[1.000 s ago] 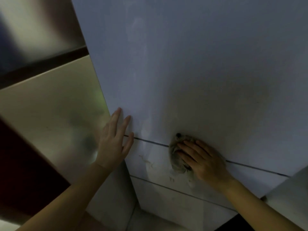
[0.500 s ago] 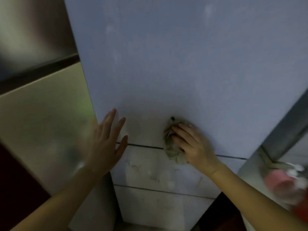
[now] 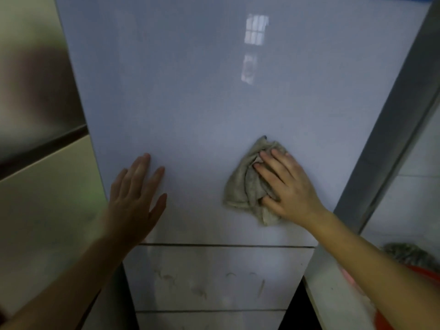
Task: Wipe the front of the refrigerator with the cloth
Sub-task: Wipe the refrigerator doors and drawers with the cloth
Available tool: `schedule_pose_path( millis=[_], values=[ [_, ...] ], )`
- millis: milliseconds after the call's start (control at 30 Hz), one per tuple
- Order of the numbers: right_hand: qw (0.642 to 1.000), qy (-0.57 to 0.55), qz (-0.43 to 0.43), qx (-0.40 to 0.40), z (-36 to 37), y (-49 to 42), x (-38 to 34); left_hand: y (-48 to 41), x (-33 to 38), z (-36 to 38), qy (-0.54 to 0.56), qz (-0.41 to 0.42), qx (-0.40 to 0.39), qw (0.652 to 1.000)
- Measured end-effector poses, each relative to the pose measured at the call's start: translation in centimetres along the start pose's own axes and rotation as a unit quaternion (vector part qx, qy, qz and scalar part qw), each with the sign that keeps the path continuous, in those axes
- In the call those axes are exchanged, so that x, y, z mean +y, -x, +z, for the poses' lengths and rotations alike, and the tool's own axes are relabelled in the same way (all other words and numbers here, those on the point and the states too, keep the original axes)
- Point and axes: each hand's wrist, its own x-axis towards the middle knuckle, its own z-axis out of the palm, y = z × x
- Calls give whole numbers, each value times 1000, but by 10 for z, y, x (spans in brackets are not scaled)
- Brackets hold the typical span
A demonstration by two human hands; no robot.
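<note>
nearest the camera, 2 bare forearms are seen reaching up and forward to the refrigerator [image 3: 190, 91]. the left hand [image 3: 135, 198] is laid flat on the big upper door, fingers spread and nothing held, looks like it's just there for bracing. the right hand [image 3: 285, 186] is pressed palm-down on the cloth [image 3: 242, 186], which is bunched into a crumpled wad against the lower right part of that same door, just above the seam where the drawer panel [image 3: 214, 277] starts. the cloth isn't really pinched, it's trapped between open fingers and the door, with loose folds sticking out to the left and below the palm

handling-wise: the cloth looks soft, limp and light, so it'd be shaped by whatever pressure is put on it. best controlled from the middle of the wad with a flat palm, otherwise the loose corners would probably get dragged or folded under. the door surface looks glossy and slick (a window reflection can be seen higher up), so little resistance should be expected and the wad could slip out from under the fingers if pressure is eased

smudgy marks are visible on the drawer panel below, so that part probably hasn't been done yet. further right, something orange-red [image 3: 416, 282] is partly seen, too blurred to name
</note>
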Motion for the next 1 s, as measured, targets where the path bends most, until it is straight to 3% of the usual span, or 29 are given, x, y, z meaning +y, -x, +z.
schedule_pose_path(
  millis=[267,500,700,1000],
  values=[
    [1000,-23,0,14,42,3,-40,15,-32,-3,16,-41,55,997],
    [991,-93,-91,27,95,-47,-120,27,-34,9,46,-46,52,997],
    [985,-126,-118,6,144,-25,-196,59,-35,10,58,-60,3,996],
    [976,-129,-167,-56,163,63,-188,129,-18,21,32,-123,-58,990]
  ],
)
